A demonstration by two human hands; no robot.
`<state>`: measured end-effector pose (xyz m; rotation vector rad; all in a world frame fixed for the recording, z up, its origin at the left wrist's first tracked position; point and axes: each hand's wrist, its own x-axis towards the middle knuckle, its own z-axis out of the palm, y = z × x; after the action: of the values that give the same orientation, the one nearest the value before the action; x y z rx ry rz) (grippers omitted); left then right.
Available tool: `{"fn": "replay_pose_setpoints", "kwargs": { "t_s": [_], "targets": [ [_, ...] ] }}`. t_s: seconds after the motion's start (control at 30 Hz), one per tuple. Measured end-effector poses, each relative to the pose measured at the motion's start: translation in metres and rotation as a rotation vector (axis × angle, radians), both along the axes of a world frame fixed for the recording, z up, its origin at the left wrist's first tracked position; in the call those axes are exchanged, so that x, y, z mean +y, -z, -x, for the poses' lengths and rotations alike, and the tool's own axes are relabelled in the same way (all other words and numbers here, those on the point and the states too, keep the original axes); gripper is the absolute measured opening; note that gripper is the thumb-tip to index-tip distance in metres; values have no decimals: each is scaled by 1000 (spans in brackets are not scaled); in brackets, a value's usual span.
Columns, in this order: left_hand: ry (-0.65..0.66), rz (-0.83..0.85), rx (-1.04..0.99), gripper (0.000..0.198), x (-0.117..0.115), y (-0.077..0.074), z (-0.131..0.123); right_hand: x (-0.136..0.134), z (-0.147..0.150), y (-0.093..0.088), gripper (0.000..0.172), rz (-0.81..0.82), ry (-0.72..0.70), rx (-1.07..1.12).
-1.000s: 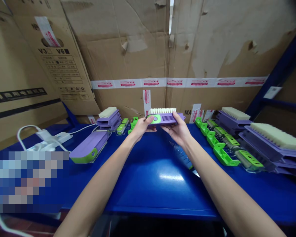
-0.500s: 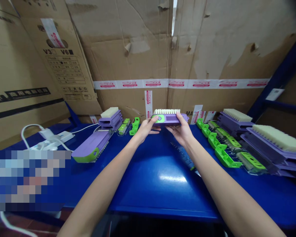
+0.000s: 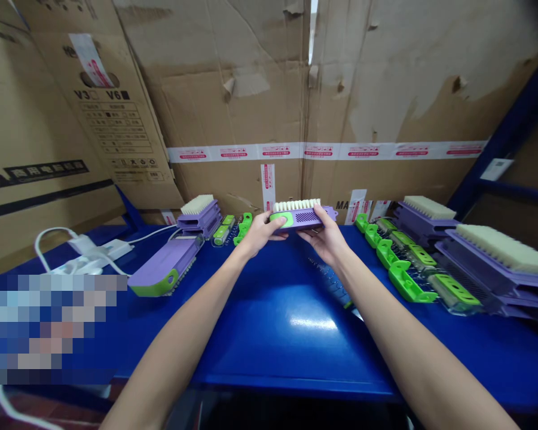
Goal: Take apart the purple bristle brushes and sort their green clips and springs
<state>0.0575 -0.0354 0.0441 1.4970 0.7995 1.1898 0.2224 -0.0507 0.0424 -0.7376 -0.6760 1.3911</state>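
Note:
Between my two hands is a purple brush (image 3: pixel 308 218) with cream bristles facing up and a green end piece on its left. My left hand (image 3: pixel 262 233) grips the green end, its thumb pressed on the green part. My right hand (image 3: pixel 326 235) is closed round the purple right end, thumb on top near the bristles. The brush is held above the blue table, tilted slightly. Beneath my right forearm lies a clear part with small wire-like pieces (image 3: pixel 334 285), partly hidden by the arm.
On the right stand stacked purple brush bodies (image 3: pixel 488 269), a row of green caps (image 3: pixel 392 260) and clear green-topped parts (image 3: pixel 455 292). To the left lie a purple-green brush (image 3: pixel 164 269), another purple stack (image 3: pixel 200 218) and a white power strip (image 3: pixel 94 254) with cables. Cardboard (image 3: pixel 233 113) walls the back.
The brush has shifted slightly left and tilted, its right end now nearer and lower-looking bristles angled. Both hands keep hold of it and have moved slightly left with it.

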Motion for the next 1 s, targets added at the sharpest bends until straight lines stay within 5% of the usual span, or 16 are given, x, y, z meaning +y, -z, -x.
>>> {"fn": "replay_pose_setpoints", "kwargs": {
  "t_s": [0.2,0.57,0.83,1.0],
  "targets": [
    [-93,12,-2,49,-5,-3,-7,-1,0,-1,35,17,-3,16],
    [-49,-9,-68,52,-3,2,-5,1,-4,-2,30,-4,-54,24],
    [7,101,-86,49,-3,2,-7,4,-3,2,41,-57,50,6],
    [-84,94,8,51,-2,6,-8,4,0,6,52,-117,229,-57]
  ]
}}
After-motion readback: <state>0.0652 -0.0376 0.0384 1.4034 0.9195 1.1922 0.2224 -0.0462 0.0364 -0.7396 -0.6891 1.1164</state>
